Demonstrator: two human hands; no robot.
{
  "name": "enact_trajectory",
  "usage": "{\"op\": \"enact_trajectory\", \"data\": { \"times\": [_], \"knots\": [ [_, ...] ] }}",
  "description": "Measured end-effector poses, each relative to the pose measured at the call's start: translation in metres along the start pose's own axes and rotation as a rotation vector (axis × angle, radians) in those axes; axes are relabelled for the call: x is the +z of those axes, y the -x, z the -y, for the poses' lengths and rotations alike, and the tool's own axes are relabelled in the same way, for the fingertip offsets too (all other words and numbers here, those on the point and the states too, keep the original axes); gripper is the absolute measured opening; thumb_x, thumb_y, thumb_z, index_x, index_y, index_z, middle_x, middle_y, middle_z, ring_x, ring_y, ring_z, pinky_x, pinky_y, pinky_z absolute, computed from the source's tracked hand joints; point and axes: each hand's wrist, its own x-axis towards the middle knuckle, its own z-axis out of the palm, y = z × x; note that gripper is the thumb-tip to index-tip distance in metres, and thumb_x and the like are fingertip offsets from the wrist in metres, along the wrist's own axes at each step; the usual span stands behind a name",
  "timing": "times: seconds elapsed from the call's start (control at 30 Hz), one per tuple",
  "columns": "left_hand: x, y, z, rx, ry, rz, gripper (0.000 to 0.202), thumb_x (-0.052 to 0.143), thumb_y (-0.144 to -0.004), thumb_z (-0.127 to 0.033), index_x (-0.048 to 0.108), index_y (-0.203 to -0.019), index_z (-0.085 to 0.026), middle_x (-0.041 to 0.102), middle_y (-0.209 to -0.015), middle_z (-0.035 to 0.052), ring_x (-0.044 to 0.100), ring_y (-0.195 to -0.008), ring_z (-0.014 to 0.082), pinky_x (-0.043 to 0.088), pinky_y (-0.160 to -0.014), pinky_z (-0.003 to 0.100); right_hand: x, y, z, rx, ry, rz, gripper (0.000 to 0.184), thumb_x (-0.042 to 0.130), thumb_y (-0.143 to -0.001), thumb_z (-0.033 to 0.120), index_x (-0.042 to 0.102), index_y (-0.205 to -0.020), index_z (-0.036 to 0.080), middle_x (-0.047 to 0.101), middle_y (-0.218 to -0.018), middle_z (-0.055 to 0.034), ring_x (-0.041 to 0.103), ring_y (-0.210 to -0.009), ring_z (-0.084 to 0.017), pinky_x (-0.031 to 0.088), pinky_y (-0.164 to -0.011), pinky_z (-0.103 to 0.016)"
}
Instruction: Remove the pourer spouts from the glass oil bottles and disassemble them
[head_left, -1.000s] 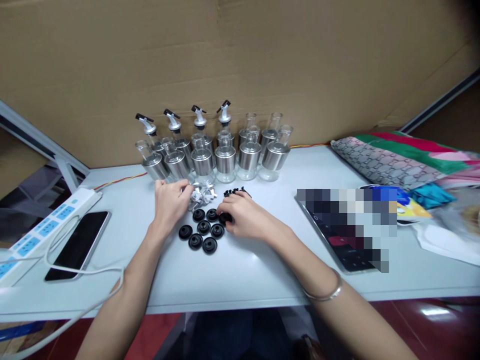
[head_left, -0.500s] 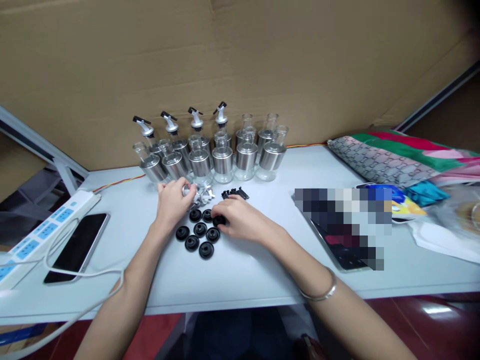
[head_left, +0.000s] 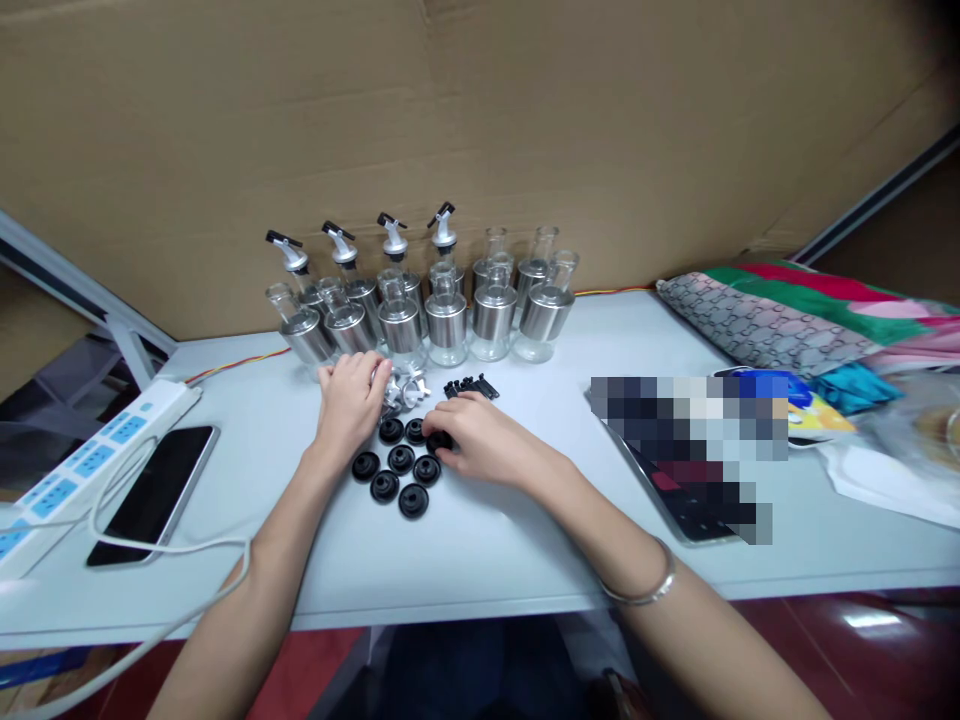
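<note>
My left hand (head_left: 355, 400) is closed over the left side of a small pile of silver pourer spouts (head_left: 407, 390); its fingertips are on one spout, mostly hidden behind the fingers. Below the pile, several round black rubber stoppers (head_left: 401, 459) lie loosely grouped on the table. At the right edge of that group, my right hand (head_left: 476, 436) pinches one black stopper (head_left: 438, 441) between thumb and fingers. Just beyond the right hand lie several small black levers (head_left: 480, 386).
Glass bottles with steel sleeves (head_left: 446, 315) stand in rows at the back, several topped with pourers (head_left: 393, 236). A power strip (head_left: 90, 465), a phone (head_left: 154, 495) and a white cable (head_left: 169, 545) lie left. A dark tablet-like device (head_left: 694, 510) and a patterned cushion (head_left: 780, 320) are right.
My left hand has turned slightly, and its fingers now hide the silver spout that showed between them. The right hand stays on the same black stopper.
</note>
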Motion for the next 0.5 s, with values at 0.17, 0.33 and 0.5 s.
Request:
{"op": "enact_trajectory", "data": {
  "times": [0.17, 0.33, 0.5],
  "knots": [
    [0.0051, 0.0004, -0.0002, 0.012, 0.000, 0.022, 0.029, 0.030, -0.097, -0.034, 0.056, -0.101, -0.020, 0.059, -0.099, 0.0069, 0.050, -0.102, 0.0248, 0.028, -0.084, 0.038, -0.0002, -0.0009, 0.0011, 0.006, 0.007, 0.001, 0.022, 0.059, -0.076, 0.008, 0.065, -0.096, 0.015, 0.069, -0.094, -0.0070, 0.061, -0.089, -0.019, 0.036, -0.087, -0.033],
    [0.0062, 0.0003, 0.0000, 0.005, 0.047, -0.038, 0.019, 0.039, -0.095, -0.031, 0.054, -0.099, -0.019, 0.060, -0.101, 0.0061, 0.050, -0.102, 0.0236, 0.027, -0.084, 0.037, -0.0029, -0.0004, 0.0024, 0.012, 0.008, 0.020, 0.019, 0.060, -0.077, 0.010, 0.064, -0.095, 0.015, 0.068, -0.096, -0.0080, 0.061, -0.090, -0.021, 0.037, -0.087, -0.034],
    [0.0046, 0.0010, -0.0008, 0.005, 0.107, -0.087, 0.015, 0.046, -0.093, -0.028, 0.050, -0.081, -0.018, 0.058, -0.085, 0.0016, 0.053, -0.088, 0.0189, 0.026, -0.079, 0.034, -0.0043, -0.0006, 0.0003, 0.026, 0.002, -0.005, 0.018, 0.063, -0.077, 0.013, 0.064, -0.095, 0.015, 0.068, -0.094, -0.0077, 0.061, -0.089, -0.020, 0.038, -0.087, -0.034]
  ]
}}
